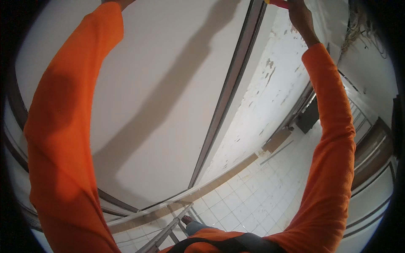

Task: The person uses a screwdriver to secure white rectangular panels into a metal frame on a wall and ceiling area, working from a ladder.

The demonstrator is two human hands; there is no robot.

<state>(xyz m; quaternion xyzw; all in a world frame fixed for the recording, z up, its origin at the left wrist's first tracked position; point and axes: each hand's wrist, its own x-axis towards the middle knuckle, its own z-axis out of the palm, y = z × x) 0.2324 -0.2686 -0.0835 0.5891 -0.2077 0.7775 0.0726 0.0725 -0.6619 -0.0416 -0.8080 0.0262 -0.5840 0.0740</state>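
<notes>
In the head view, you have both arms raised, and the work looks to be an overhead step along the dark-edged brown strip [234,80] between the smooth pale panel [147,84] and the wall with flaking paint [270,92]. Your right hand [298,12] is closed around a red-and-yellow tool [278,3], which sits at the upper edge, just beside the visible upper end of that strip (the frame cuts it off, so its exact kind can't be told). Your left hand [120,3] is almost wholly out of sight above the panel; whether its fingers are apart, together or gripping something, I cannot tell. The next move probably calls for bringing the tool accurately to the strip while you keep your balance, since a metal ladder [168,232] stands below you on the white tiled floor [236,192].
</notes>
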